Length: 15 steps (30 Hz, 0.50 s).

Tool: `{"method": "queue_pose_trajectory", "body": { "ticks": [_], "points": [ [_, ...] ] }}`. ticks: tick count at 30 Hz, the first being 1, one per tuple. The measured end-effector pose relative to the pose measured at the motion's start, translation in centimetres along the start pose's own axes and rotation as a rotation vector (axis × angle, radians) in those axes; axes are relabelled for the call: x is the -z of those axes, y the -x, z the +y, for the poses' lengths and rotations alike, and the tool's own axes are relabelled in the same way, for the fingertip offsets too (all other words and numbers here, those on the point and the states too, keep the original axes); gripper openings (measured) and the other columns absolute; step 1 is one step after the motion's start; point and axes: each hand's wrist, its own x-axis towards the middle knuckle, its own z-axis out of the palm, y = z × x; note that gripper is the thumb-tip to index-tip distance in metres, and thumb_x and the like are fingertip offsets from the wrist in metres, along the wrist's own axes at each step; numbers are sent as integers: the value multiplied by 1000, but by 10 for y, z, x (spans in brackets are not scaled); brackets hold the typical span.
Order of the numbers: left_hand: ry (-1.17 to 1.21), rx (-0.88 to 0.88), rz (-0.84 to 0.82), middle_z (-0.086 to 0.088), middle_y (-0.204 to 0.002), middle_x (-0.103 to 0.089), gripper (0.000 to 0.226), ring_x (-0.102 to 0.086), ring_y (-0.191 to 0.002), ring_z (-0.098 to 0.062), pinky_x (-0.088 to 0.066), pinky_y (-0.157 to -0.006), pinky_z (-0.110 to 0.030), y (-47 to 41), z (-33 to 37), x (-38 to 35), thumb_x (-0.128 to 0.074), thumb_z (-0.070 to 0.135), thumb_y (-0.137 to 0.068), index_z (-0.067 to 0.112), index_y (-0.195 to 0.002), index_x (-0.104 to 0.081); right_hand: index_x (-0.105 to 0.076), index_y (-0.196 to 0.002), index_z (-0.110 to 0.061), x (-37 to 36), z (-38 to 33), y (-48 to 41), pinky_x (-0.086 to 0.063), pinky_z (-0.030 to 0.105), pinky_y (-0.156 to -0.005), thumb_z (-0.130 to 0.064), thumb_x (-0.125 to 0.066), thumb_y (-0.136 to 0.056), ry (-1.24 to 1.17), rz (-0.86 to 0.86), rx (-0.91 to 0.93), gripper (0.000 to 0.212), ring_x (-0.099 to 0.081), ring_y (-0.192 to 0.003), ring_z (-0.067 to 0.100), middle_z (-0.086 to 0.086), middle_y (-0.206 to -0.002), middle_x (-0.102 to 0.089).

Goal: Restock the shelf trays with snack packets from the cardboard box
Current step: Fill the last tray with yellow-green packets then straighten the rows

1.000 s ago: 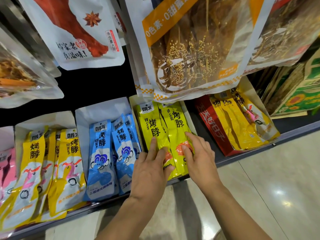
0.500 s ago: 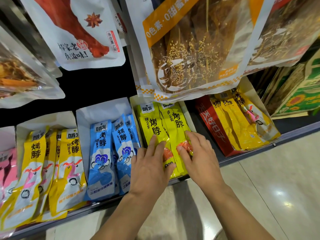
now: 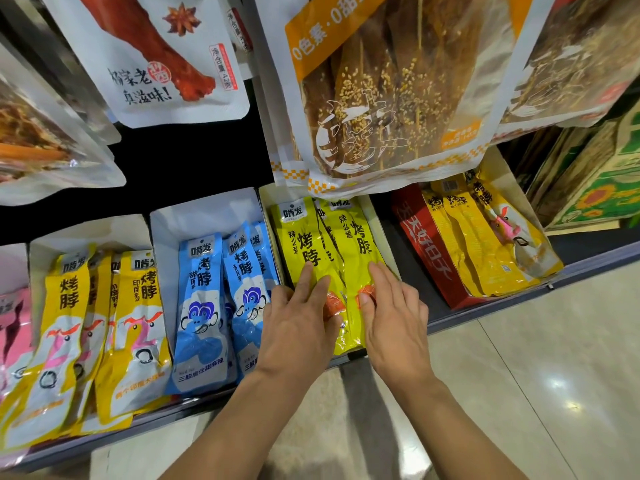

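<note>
Lime-yellow snack packets (image 3: 332, 244) lie in a white shelf tray (image 3: 375, 216) on the low shelf. My left hand (image 3: 298, 320) rests flat on the left packets, fingers straight. My right hand (image 3: 391, 317) lies flat on the right packet, thumb touching its orange patch. Neither hand grips anything. The cardboard box is out of view.
A tray of blue packets (image 3: 207, 299) sits to the left, then orange-yellow packets (image 3: 104, 327). A red box (image 3: 429, 247) with yellow packets stands to the right. Large hanging bags (image 3: 388, 91) overhang the tray's back. Tiled floor (image 3: 536, 375) lies below.
Both hands have slid slightly up the lime-yellow packets, staying flat on them. The packets stay in the tray.
</note>
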Motion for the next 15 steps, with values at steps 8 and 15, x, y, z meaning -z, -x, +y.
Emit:
{"method": "queue_pose_trajectory", "body": {
  "ticks": [8,15],
  "points": [
    [150,-24,39,19,-165,-1,64,-27,-131,-22,-25,-114,-35,-1,-9,-4,-42,58,-98,40,-155,-19,-30,-156,-33,3,0,-7,-42,43,-96,-49,-29,-105,115,6,68,53,-43,-125,20,-8,-161,-33],
    [168,-14,64,20,-164,0,66,-25,-132,-18,-26,-117,-39,2,-14,-3,-43,59,-97,40,-155,-19,-37,-153,-31,5,-8,-15,-47,45,-93,-47,-43,-104,172,8,42,52,-49,-121,25,-5,-157,-41]
  ]
}}
